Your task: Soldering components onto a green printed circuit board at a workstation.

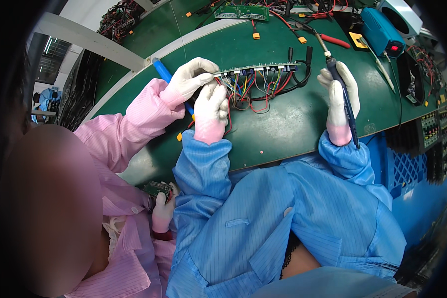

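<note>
My left hand (211, 110), in a white glove with a pink cuff, is closed at the left end of a long circuit board (258, 67). What its fingers pinch is hidden. Colored wires (248, 84) hang from the board's near side. A co-worker's gloved hand (189, 83), from a pink sleeve, grips that same end beside mine. Farther right, my right hand (343, 97) holds a dark blue soldering iron (343, 92), its metal tip pointing away from me, apart from the board. In the co-worker's other hand (163, 211) is a small green circuit board (157, 188).
A teal soldering station (382, 32) stands at the far right, near a yellow sponge (357, 40). Red-handled pliers (335, 41) lie beyond the iron. Another green board (241, 13) rests at the back. A blue-handled tool (161, 70) lies behind the co-worker's hand.
</note>
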Demonstrator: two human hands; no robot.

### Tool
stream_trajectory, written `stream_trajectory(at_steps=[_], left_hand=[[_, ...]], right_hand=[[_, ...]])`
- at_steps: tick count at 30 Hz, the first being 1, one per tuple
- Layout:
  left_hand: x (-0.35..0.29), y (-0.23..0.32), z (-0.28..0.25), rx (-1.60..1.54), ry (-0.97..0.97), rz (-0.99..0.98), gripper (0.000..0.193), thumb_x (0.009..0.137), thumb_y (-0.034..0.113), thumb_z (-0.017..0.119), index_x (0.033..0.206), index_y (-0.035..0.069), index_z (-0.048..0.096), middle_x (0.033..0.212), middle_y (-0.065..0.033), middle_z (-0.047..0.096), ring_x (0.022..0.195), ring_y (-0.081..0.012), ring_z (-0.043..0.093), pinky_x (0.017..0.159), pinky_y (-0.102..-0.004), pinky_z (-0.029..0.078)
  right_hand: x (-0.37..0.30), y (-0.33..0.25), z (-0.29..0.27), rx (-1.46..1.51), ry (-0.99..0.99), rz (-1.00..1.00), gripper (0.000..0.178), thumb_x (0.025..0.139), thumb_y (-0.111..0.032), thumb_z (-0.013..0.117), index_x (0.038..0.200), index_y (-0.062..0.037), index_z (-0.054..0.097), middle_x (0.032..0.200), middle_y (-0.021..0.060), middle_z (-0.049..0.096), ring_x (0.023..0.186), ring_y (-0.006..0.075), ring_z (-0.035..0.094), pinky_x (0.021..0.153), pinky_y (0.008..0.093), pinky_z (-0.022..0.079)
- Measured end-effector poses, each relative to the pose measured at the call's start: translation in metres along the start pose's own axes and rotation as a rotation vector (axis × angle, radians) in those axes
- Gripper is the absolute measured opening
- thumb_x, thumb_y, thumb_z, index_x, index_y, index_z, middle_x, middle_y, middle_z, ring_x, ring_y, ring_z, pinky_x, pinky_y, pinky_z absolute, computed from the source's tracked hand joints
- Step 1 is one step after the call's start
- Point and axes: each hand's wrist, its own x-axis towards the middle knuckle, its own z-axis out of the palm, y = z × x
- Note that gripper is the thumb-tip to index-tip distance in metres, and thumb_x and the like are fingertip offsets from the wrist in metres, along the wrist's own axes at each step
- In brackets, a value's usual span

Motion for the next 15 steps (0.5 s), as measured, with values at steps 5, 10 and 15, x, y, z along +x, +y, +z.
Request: stream_trajectory(at_steps=[5, 10, 15], left_hand=[[0.0008, -0.0013, -0.0013, -0.016, -0.024, 0.000, 0.032, 0.091, 0.013, 0.056, 0.119, -0.001, 0.049, 0.080, -0.0009, 0.051, 0.053, -0.0020, 0.039, 0.040, -0.0146, 0.026], [0.0012, -0.0006, -0.0025, 0.002, -0.016, -0.007, 0.032, 0.091, 0.014, 0.056, 0.119, -0.001, 0.049, 0.081, -0.0012, 0.051, 0.053, -0.0021, 0.040, 0.040, -0.0145, 0.027], [0.0003, 0.0011, -0.0014, 0.020, -0.017, -0.013, 0.032, 0.091, 0.015, 0.056, 0.118, -0.001, 0.049, 0.079, -0.0008, 0.051, 0.053, -0.0020, 0.040, 0.040, -0.0146, 0.026]], right_hand=[[0.0005, -0.0002, -0.0020, -0.030, -0.002, -0.004, 0.040, 0.093, -0.007, 0.050, 0.131, 0.0043, 0.045, 0.114, 0.0211, 0.059, 0.102, 0.0260, 0.061, 0.093, 0.0343, 0.049], [-0.0002, -0.0010, -0.0003, -0.088, -0.029, -0.026, 0.038, 0.096, -0.007, 0.044, 0.132, 0.0051, 0.042, 0.114, 0.0223, 0.057, 0.100, 0.0282, 0.061, 0.092, 0.0362, 0.049], [-0.0003, -0.0015, 0.0004, -0.087, -0.032, -0.026, 0.038, 0.096, -0.008, 0.044, 0.132, 0.0050, 0.042, 0.113, 0.0222, 0.058, 0.100, 0.0278, 0.061, 0.092, 0.0359, 0.049]])
